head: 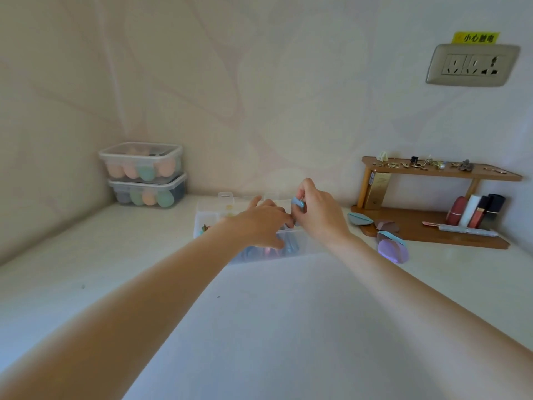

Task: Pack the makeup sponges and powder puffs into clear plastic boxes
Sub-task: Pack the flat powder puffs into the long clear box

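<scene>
A clear plastic box [300, 243] with compartments sits on the white table, several coloured puffs inside it. My left hand [259, 223] reaches into the box, fingers spread over its contents; whether it holds anything is hidden. My right hand [314, 212] hovers above the box's right side, pinching a small blue powder puff [297, 204]. Loose puffs lie to the right: a teal puff [359, 218], a brown puff [388, 225], and a purple puff [393, 251] with a blue one behind it.
Two stacked lidded boxes [145, 174] filled with egg-shaped sponges stand in the back left corner. A wooden shelf [432, 174] with jewellery, lipsticks and a gold box stands at right. A wall socket [473, 64] is above it.
</scene>
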`<state>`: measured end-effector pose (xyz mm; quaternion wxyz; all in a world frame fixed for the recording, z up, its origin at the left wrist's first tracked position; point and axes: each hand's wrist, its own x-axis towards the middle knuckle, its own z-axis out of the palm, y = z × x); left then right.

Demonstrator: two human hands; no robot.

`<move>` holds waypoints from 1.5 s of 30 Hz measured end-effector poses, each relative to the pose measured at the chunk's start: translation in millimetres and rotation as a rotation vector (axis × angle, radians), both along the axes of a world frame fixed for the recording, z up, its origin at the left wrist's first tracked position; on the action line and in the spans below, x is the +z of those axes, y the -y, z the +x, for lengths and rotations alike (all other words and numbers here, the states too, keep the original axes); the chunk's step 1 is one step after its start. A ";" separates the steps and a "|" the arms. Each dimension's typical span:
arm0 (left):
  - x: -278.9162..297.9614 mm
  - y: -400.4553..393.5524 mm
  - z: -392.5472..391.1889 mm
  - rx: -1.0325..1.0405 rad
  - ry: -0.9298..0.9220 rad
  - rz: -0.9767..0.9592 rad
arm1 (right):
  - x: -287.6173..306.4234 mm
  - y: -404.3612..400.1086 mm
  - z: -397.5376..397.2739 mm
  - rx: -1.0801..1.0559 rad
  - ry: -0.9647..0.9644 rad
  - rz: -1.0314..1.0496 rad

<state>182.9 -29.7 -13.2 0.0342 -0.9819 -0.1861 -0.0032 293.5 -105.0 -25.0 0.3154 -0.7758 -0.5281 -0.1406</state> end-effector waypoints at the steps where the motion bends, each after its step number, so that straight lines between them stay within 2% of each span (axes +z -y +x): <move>1: 0.0 0.5 0.1 -0.001 -0.001 0.006 | -2.0 0.0 0.2 -0.002 -0.004 0.006; 8: 2.2 -0.7 -2.2 -0.026 0.010 0.024 | -5.4 -1.6 3.3 -0.037 -0.016 -0.153; 14: 1.9 -3.0 -0.9 -0.066 0.046 0.034 | -7.3 3.9 7.0 -0.005 -0.193 -0.091; 22: 3.1 -0.5 4.1 0.015 -0.059 0.041 | -3.4 3.5 4.5 0.052 -0.350 -0.118; 26: 3.6 2.2 8.1 0.055 -0.119 0.067 | -1.8 2.5 1.0 0.035 -0.328 -0.141; 28: 4.1 0.8 10.6 0.054 -0.084 0.061 | -2.2 -0.7 1.6 0.013 -0.286 -0.174; 33: 9.6 2.8 8.2 -0.004 0.099 -0.113 | 4.0 -2.7 1.2 0.067 -0.356 -0.270; 37: 18.8 -2.5 9.3 -0.009 0.131 -0.299 | 19.8 9.0 15.3 0.052 -0.468 -0.071; 40: 18.4 -5.8 9.4 -0.012 0.123 -0.378 | 23.9 25.3 50.4 -0.139 -0.438 0.064; 42: 15.1 -7.1 10.2 -0.017 0.150 -0.375 | 15.5 34.5 74.1 -0.272 -0.360 -0.055; 45: 16.6 -8.2 12.2 -0.007 0.173 -0.419 | -8.9 32.9 93.1 -0.332 -0.258 -0.386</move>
